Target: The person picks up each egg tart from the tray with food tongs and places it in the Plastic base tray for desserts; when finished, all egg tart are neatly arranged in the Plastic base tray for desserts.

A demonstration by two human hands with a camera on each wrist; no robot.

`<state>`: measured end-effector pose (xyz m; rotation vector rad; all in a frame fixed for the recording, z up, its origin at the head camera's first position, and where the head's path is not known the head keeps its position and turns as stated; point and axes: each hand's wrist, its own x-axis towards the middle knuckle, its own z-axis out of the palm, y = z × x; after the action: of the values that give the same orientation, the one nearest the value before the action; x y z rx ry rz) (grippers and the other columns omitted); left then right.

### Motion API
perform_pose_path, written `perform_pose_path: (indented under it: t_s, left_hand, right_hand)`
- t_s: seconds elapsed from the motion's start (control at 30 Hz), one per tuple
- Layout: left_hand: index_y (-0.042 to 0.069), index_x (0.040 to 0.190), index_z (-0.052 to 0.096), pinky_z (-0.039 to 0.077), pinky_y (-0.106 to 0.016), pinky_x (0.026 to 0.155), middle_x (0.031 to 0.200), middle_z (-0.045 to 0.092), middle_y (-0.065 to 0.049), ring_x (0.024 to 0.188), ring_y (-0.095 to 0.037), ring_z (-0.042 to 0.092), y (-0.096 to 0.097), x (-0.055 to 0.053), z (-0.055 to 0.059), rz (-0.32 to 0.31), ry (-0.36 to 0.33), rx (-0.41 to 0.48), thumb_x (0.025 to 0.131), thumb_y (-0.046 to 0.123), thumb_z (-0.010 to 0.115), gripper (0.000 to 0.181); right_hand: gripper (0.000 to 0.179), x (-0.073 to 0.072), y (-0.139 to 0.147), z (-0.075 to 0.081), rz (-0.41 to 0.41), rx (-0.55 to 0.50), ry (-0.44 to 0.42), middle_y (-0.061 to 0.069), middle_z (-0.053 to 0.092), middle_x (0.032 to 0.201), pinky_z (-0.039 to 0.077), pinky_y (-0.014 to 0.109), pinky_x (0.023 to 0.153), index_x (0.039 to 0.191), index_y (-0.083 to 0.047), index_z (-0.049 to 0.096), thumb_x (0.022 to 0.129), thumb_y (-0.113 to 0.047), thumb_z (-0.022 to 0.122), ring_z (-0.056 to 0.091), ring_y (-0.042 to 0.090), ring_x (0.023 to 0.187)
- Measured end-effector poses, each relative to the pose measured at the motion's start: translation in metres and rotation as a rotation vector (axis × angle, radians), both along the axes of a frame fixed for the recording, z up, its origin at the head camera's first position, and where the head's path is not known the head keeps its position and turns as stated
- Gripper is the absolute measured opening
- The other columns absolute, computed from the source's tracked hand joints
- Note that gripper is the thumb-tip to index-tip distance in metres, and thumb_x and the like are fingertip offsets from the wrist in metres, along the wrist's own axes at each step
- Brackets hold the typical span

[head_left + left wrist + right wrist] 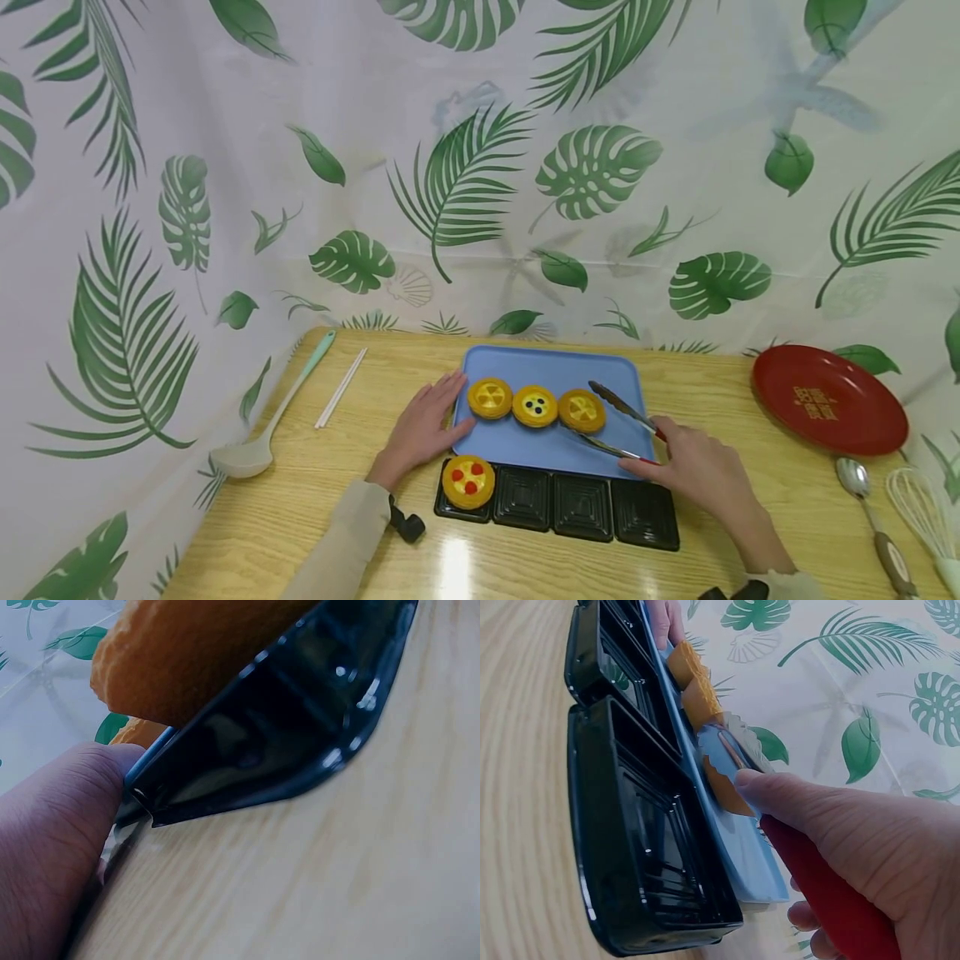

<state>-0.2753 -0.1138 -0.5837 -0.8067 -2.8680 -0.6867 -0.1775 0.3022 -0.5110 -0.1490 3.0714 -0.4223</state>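
Note:
My left hand (pixel 423 425) rests at the left edge of the blue tray (pixel 555 365), fingers extended and thumb touching the rim. On that tray sit three toy egg tarts in a row: a left one (pixel 491 398), a middle one with dark dots (pixel 536 406) and a right one (pixel 582 411). With my right hand (pixel 705 467) I grip red-handled metal tongs (pixel 621 407), whose spread arms lie on either side of the right tart. A tart with red dots (pixel 468 482) sits in the leftmost compartment of the black compartment tray (pixel 521 497), along the blue tray's near side.
A ladle (pixel 251 454) and white chopsticks (pixel 341 388) lie at the left. To the right are a red plate (pixel 828 400), a spoon (pixel 855 479) and a whisk (pixel 922 508). A leaf-patterned cloth (pixel 480 208) hangs behind the wooden table (pixel 697 392).

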Motion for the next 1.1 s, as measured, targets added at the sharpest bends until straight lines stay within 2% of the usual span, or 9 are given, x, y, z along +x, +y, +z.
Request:
perform_pose_path:
  t_s: [0.27,0.47,0.6,0.83,1.0,1.1]
  left_hand:
    - [0.013,0.166,0.029,0.021,-0.048,0.129,0.172,0.028,-0.003,0.158,-0.025,0.026,0.0,0.0,0.001,0.002,0.0,-0.009,0.102,0.059,0.051,0.082]
    - [0.013,0.166,0.029,0.02,-0.048,0.129,0.172,0.028,-0.003,0.159,-0.025,0.025,0.0,0.0,0.003,0.002,-0.004,-0.008,0.103,0.058,0.051,0.081]
    - [0.013,0.166,0.028,0.02,-0.048,0.129,0.172,0.027,-0.003,0.159,-0.026,0.026,0.0,0.001,0.002,0.0,-0.005,-0.004,0.103,0.059,0.05,0.082]
    - [0.015,0.167,0.026,0.018,-0.045,0.129,0.172,0.024,0.001,0.159,-0.023,0.023,0.0,0.0,-0.002,0.011,-0.018,-0.018,0.103,0.061,0.048,0.082]
    - [0.016,0.167,0.026,0.018,-0.045,0.13,0.173,0.023,0.002,0.16,-0.022,0.023,0.0,0.0,-0.002,0.014,-0.021,-0.025,0.102,0.062,0.048,0.083]
    - [0.016,0.167,0.025,0.018,-0.045,0.13,0.173,0.023,0.002,0.16,-0.022,0.022,0.0,0.0,-0.001,0.015,-0.021,-0.028,0.102,0.062,0.048,0.083]
  right_hand:
    - [0.104,-0.002,-0.002,-0.004,0.003,0.016,-0.028,0.0,0.044,0.072,0.029,0.032,0.048,0.142,0.0,0.058,0.08,-0.084,0.065,0.049,0.019,0.065]
    - [0.102,-0.002,-0.002,-0.005,0.001,0.005,-0.024,0.0,0.043,0.072,0.028,0.032,0.048,0.142,0.0,0.058,0.082,-0.083,0.065,0.051,0.02,0.067]
    - [0.095,-0.002,-0.001,-0.006,0.01,-0.002,-0.01,-0.001,0.038,0.07,0.026,0.032,0.049,0.137,-0.004,0.062,0.083,-0.081,0.065,0.049,0.018,0.064]
    - [0.071,-0.004,0.001,-0.009,0.027,-0.01,0.015,-0.003,0.034,0.068,0.023,0.031,0.049,0.111,-0.015,0.062,0.083,-0.08,0.066,0.044,0.016,0.059]
    - [0.073,-0.004,0.003,-0.012,0.028,-0.003,0.025,-0.003,0.034,0.069,0.023,0.031,0.05,0.115,-0.014,0.064,0.083,-0.081,0.066,0.044,0.016,0.06]
    - [0.071,-0.004,0.003,-0.012,0.033,-0.004,0.032,-0.003,0.034,0.068,0.023,0.031,0.05,0.111,-0.016,0.063,0.083,-0.081,0.066,0.043,0.015,0.059]
